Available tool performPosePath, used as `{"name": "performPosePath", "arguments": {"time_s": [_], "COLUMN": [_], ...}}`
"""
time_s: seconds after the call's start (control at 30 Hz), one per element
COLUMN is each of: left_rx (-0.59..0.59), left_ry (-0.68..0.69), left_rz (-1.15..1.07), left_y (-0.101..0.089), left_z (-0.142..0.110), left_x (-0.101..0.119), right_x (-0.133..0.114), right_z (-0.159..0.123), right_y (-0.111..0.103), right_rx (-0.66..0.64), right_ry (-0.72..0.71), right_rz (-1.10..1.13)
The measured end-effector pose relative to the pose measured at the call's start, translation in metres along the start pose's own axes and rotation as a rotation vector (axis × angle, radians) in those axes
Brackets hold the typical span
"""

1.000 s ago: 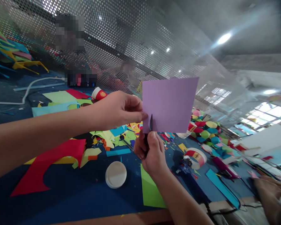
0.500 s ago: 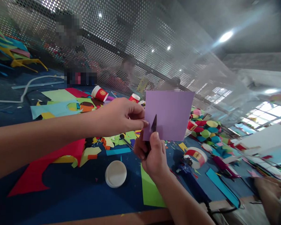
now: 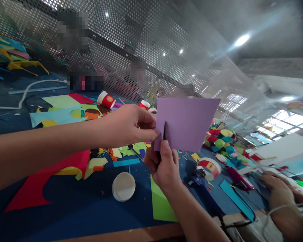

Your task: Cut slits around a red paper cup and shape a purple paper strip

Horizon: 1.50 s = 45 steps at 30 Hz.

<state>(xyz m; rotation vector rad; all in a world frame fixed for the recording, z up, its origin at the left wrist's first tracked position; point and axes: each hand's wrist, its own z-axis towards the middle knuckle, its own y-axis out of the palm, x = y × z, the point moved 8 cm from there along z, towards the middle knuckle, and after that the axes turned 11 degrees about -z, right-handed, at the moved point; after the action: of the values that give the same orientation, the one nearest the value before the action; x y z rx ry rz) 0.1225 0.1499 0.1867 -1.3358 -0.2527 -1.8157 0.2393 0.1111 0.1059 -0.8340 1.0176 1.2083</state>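
Observation:
A sheet of purple paper stands upright in front of me, above the table. My left hand pinches its left edge between thumb and fingers. Below it, my right hand is wrapped round a pair of scissors. One dark blade points upward in front of the sheet near its left edge; the handles are hidden in my fist. Beneath my right wrist lies a green sheet, and a white paper cup stands to its left.
Red cut paper and many scraps cover the left and middle. A blue glue gun and a cup ring lie to the right. Another person's hand is at the far right. A perforated metal screen stands behind.
The blade has turned more upright and narrower in view. The purple sheet's right side has swung outward, so it looks wider. The other person's hand has come further into view.

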Motion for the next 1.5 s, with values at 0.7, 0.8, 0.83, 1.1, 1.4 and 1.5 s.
{"name": "performPosePath", "arguments": {"time_s": [0.7,0.8,0.83,1.1,1.4,1.5], "left_rx": [-0.127,-0.127,-0.126,-0.174,0.100,0.238], "left_ry": [-0.007,-0.037,-0.044,-0.132,-0.030,-0.003], "left_rz": [0.133,0.132,0.134,0.070,-0.056,-0.050], "left_y": [0.005,0.004,0.004,0.006,-0.023,-0.036], "left_z": [-0.002,-0.001,-0.001,-0.003,0.007,0.007], "left_x": [-0.001,-0.002,-0.003,-0.005,-0.004,-0.005], "right_x": [-0.003,-0.004,-0.004,-0.002,0.009,0.011], "right_z": [0.001,0.001,0.001,0.001,0.004,0.002], "right_y": [0.001,0.003,0.003,0.005,0.010,0.009], "right_rx": [0.027,0.012,0.010,-0.026,-0.138,-0.144], "right_ry": [0.049,0.043,0.043,0.065,0.093,0.086], "right_rz": [0.007,0.017,0.018,0.009,0.032,0.043]}}
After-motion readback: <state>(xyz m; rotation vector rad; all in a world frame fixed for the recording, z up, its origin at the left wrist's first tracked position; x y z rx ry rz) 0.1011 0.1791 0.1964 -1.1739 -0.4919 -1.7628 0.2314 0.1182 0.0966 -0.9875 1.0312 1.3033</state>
